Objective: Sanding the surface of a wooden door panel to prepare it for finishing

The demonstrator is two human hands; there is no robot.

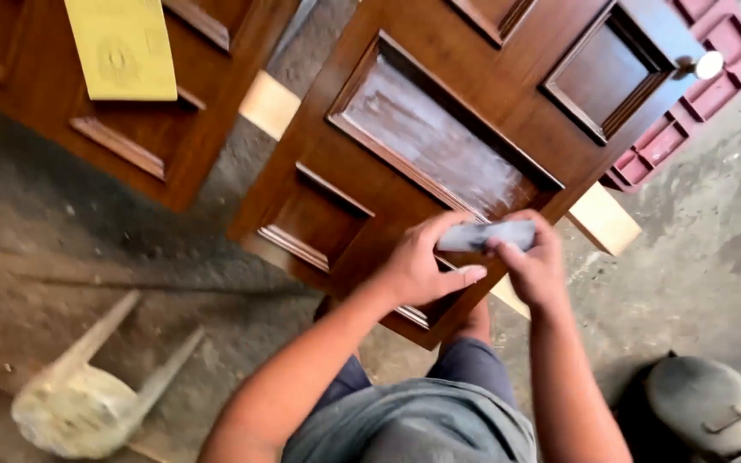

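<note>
A brown panelled wooden door (473, 94) lies flat on pale wood supports. Its middle panel (439, 141) is whitish with sanding dust. Both my hands hold a grey folded piece of sandpaper (486, 236) over the door's near right edge. My left hand (422, 266) grips its left end with the thumb stretched underneath. My right hand (535, 266) pinches its right end.
A second brown door (130, 129) lies at the left with a yellow sheet (122, 47) on it. A round knob (709, 64) sits at the far right, above a dark red moulded tray (705, 94). A pale overturned stool (87, 394) and a grey rounded container (709, 407) stand on the concrete floor.
</note>
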